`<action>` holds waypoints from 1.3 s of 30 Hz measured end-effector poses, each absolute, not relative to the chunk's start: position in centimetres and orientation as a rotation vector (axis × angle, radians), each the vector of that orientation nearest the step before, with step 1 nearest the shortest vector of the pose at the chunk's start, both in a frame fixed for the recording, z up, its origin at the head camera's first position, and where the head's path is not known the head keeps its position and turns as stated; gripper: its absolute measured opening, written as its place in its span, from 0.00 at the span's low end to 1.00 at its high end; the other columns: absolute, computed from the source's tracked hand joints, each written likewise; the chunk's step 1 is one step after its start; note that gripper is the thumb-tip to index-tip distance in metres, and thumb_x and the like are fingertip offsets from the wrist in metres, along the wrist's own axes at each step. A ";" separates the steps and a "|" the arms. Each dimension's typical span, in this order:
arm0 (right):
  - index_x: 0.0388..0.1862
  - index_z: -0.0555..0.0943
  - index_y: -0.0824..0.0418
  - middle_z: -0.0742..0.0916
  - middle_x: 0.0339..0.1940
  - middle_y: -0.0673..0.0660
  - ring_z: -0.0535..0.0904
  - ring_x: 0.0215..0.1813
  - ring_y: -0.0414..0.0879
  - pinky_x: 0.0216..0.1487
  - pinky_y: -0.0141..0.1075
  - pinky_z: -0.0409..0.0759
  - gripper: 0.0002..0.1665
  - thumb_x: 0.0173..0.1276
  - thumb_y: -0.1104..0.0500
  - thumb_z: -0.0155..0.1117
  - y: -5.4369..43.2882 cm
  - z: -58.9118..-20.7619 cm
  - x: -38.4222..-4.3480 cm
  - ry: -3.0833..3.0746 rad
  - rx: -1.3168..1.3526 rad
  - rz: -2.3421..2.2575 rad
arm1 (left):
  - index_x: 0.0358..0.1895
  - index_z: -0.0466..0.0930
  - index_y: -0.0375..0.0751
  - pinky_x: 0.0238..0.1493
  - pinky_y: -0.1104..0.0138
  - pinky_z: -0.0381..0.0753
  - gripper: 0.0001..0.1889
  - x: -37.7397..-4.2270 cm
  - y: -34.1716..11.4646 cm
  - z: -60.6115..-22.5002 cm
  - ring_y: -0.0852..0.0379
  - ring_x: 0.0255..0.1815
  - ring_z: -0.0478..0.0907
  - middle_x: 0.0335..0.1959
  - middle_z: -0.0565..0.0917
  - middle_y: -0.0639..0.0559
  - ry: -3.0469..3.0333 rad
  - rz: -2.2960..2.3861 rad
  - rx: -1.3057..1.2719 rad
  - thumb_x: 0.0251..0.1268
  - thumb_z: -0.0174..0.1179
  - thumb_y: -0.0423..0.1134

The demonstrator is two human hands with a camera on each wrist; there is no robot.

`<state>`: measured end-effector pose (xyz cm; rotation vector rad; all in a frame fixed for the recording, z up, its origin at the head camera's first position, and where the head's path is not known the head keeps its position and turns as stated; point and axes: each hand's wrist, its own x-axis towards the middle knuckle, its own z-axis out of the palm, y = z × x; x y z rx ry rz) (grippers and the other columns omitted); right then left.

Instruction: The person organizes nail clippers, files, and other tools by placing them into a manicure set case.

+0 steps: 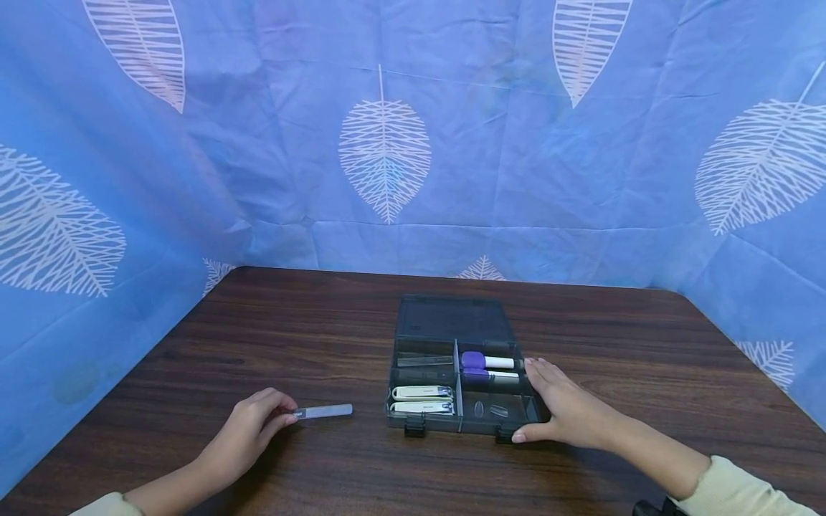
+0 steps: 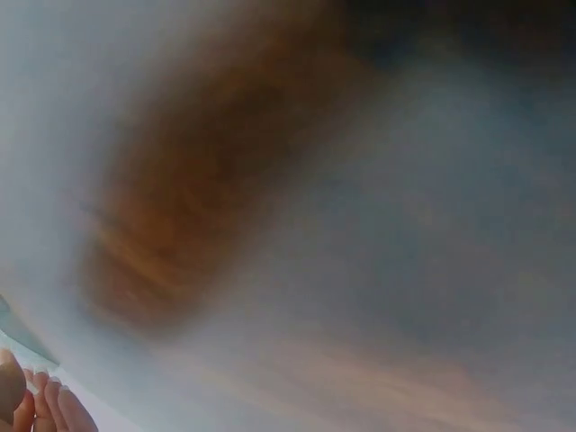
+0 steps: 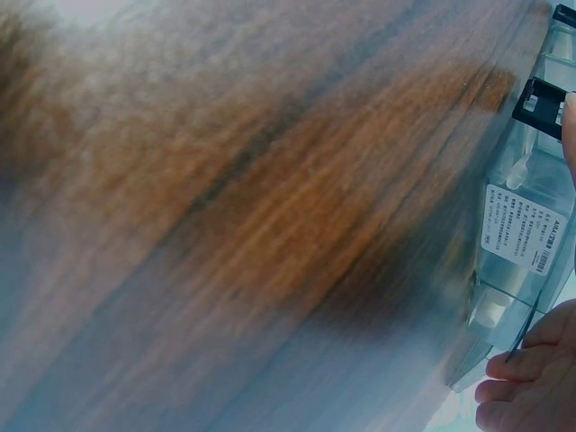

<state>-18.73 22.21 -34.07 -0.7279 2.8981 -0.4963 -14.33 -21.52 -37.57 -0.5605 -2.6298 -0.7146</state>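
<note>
My left hand [image 1: 252, 426] pinches one end of a slim translucent strip [image 1: 328, 411], shaped like a nail file, between thumb and fingertips. The strip points right, low over the table. To its right lies a dark clear plastic organizer box [image 1: 459, 423] with its lid [image 1: 454, 315] laid back. My right hand [image 1: 568, 408] holds the box at its front right corner, thumb at the front near a latch and fingers along the right wall. Two nail clippers [image 1: 422, 400] lie in the front left compartment. Two purple-and-white bottles [image 1: 490, 369] lie at the back right.
Small clear pieces [image 1: 488, 410] lie in the front right compartment, and a clear flat piece [image 1: 424, 360] in the back left. Black latches [image 1: 415, 426] stick out in front. A leaf-patterned blue cloth [image 1: 445, 179] hangs behind the wooden table [image 1: 310, 315].
</note>
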 end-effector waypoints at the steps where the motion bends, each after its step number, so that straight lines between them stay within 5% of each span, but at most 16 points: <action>1: 0.69 0.53 0.77 0.59 0.70 0.76 0.51 0.70 0.72 0.63 0.65 0.57 0.70 0.46 0.26 0.61 22.2 -34.1 -18.7 2.899 -0.729 -0.497 | 0.30 0.78 0.42 0.24 0.76 0.73 0.06 -14.4 -21.4 -37.5 0.74 0.25 0.68 0.26 0.76 0.60 -2.620 -0.723 -0.557 0.52 0.64 0.28; 39: 0.69 0.53 0.77 0.60 0.69 0.76 0.51 0.70 0.72 0.63 0.65 0.58 0.70 0.45 0.26 0.61 22.2 -34.2 -18.7 2.905 -0.744 -0.493 | 0.32 0.80 0.37 0.31 0.76 0.78 0.05 -17.5 -16.3 -35.8 0.68 0.29 0.74 0.29 0.79 0.55 -2.405 -0.872 -0.639 0.52 0.64 0.27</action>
